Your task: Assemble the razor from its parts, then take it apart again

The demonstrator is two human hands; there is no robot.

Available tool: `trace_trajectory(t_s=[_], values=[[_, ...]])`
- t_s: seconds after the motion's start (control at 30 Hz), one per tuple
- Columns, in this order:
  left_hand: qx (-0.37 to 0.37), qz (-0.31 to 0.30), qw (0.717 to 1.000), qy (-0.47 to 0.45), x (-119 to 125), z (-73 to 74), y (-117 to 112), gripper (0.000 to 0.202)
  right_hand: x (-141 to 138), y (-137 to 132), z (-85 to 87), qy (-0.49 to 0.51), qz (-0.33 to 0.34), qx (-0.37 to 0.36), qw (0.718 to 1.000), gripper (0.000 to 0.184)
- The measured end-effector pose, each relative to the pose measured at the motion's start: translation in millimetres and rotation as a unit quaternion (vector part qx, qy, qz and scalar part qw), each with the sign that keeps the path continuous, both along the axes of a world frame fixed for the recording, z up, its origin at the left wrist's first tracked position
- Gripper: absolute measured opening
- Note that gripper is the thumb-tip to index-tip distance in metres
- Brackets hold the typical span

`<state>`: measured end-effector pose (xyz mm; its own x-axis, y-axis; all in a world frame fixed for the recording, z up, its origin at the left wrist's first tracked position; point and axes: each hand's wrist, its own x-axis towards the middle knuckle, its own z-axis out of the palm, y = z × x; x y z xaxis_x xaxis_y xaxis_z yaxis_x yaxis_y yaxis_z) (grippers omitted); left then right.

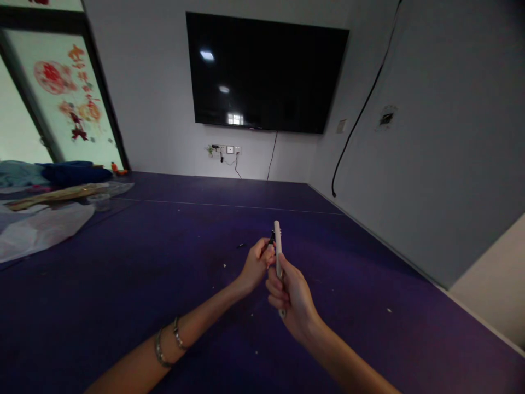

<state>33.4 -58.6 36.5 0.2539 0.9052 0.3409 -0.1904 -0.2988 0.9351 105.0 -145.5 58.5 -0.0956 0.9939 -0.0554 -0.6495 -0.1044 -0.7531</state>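
Note:
My right hand (290,295) is closed round a slim white stick-shaped object (278,246) that stands upright, its top end above my fingers. My left hand (256,264) pinches a small dark part (271,237) at the side of the white object, near its upper half. Both hands are held together above the purple floor (164,284). My left wrist wears two bracelets (168,342). What the dark part is cannot be made out.
A large black TV (262,74) hangs on the far wall above a socket strip (225,149). Crumpled white sheets, a wooden board and blue fabric (49,202) lie at the left. A grey wall (430,164) runs along the right. Small white bits dot the floor.

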Motion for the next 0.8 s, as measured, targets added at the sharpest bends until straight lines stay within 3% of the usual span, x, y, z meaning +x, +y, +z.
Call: trace_trajectory(t_s=[0.17,0.37,0.6,0.8], values=[[-0.007,0.002,1.000,0.013,-1,-1.4,0,0.020,-3,-8,-9.4,0.024,0.014,-0.037,0.999,0.035],[-0.001,0.002,1.000,0.004,0,2.0,-5,0.019,-1,-5,3.7,0.063,0.033,-0.026,0.997,0.031],[-0.025,-0.005,1.000,-0.008,0,-2.4,-3,0.025,-11,-12,-7.6,0.064,0.030,-0.050,0.996,0.033],[-0.005,0.014,1.000,-0.002,0,2.2,-6,0.020,-8,-7,-1.9,0.086,0.021,-0.031,0.996,0.028]])
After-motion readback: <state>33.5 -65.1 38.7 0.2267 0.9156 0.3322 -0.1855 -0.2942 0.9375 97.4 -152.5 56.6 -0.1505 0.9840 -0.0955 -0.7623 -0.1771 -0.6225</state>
